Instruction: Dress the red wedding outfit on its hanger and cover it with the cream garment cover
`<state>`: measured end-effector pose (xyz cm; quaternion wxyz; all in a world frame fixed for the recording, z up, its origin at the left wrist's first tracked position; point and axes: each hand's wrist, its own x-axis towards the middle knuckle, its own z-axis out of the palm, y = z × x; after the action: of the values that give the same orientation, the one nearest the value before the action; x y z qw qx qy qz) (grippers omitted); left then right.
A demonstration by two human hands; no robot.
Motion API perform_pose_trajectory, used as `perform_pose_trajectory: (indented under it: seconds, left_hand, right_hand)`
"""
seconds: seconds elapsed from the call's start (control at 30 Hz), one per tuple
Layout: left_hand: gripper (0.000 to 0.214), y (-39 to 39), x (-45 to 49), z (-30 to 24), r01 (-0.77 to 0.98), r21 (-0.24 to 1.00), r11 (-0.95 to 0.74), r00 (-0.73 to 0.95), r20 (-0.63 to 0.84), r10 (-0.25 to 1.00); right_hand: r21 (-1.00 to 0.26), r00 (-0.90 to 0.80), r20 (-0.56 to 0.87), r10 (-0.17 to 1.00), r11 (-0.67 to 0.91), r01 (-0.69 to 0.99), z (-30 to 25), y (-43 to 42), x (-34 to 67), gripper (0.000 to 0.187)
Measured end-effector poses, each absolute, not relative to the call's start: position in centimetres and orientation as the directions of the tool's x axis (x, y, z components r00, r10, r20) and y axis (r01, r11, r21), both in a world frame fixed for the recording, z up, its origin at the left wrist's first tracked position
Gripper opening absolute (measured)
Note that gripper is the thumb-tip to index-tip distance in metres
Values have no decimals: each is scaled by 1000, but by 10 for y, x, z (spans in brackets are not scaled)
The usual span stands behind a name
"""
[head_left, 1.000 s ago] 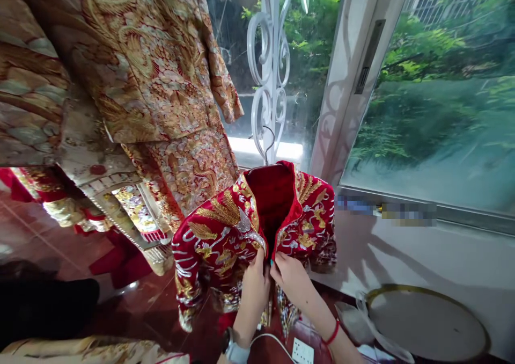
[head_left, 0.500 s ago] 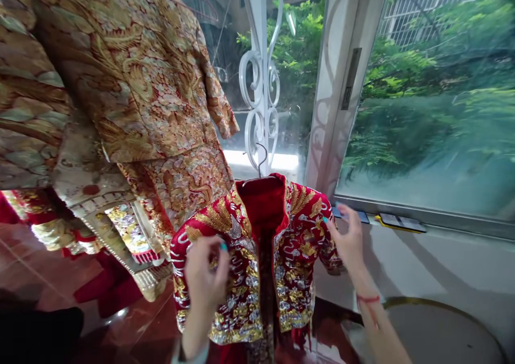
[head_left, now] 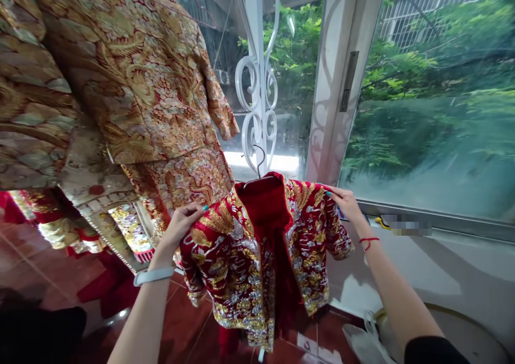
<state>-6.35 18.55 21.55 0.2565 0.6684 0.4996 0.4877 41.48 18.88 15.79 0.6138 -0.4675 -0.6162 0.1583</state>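
A red jacket point(head_left: 229, 267) with gold and silver embroidery hangs on a thin wire hanger point(head_left: 260, 162), its front open. My left hand point(head_left: 183, 221) pinches the jacket's shoulder on the left side, thumb on top. On the opposite shoulder, my right hand point(head_left: 345, 200) grips the cloth between thumb and fingers. Both sleeves hang down below my hands. The hanger's hook shows above the collar, in front of a white scrolled metal post point(head_left: 259, 85); I cannot tell what it hangs from.
Gold-and-red embroidered robes point(head_left: 140, 85) hang close on the left. A window point(head_left: 422, 111) fills the right, with a blurred-out item point(head_left: 408, 225) on its ledge. Low on the right are a clear plastic bag point(head_left: 368, 337) and a round-rimmed object point(head_left: 462, 321). The floor is red tile point(head_left: 181, 321).
Both hands have come onto the jacket's shoulders and taken hold. Before, they were raised in front of and beside it. The jacket is now spread wider, its front edges further apart.
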Motion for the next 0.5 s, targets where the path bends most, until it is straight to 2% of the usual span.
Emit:
perform_pose_trajectory:
  seconds: [0.07, 0.13, 0.2, 0.27, 0.33, 0.4, 0.47, 0.5]
  left_hand:
    - [39, 181, -53, 221, 477, 752, -455, -128, 572, 810]
    - [38, 173, -39, 219, 624, 615, -483, -317, 763, 563]
    - [38, 161, -28, 208, 731, 532, -427, -396, 841, 370]
    - [37, 146, -23, 188, 789, 493, -367, -376, 860, 346]
    - [40, 131, -26, 164, 809, 481, -338, -325, 845, 426]
    - [47, 113, -33, 137, 799, 516, -308, -349, 815, 463]
    - [54, 91, -34, 103, 788, 555, -267, -431, 806, 406]
    - [55, 80, -28, 83, 791, 558, -249, -454, 810, 372]
  right_hand:
    - [-743, 225, 649, 727, 540, 396, 175, 194, 413, 33]
    - [-708, 268, 693, 669, 561, 429, 185, 197, 406, 32]
    - [-691, 297, 712, 636, 560, 457, 184, 197, 397, 33]
    - [-706, 298, 691, 658, 527, 474, 169, 192, 391, 36]
    - [-739, 276, 637, 719, 470, 482, 144, 184, 388, 40]
    - [-778, 284, 575, 767, 405, 480, 113, 168, 385, 48]
    - [-819, 410, 533, 740, 332, 468, 76, 144, 375, 55]
    - [-843, 521, 515, 681, 292, 451, 54, 130, 366, 54]
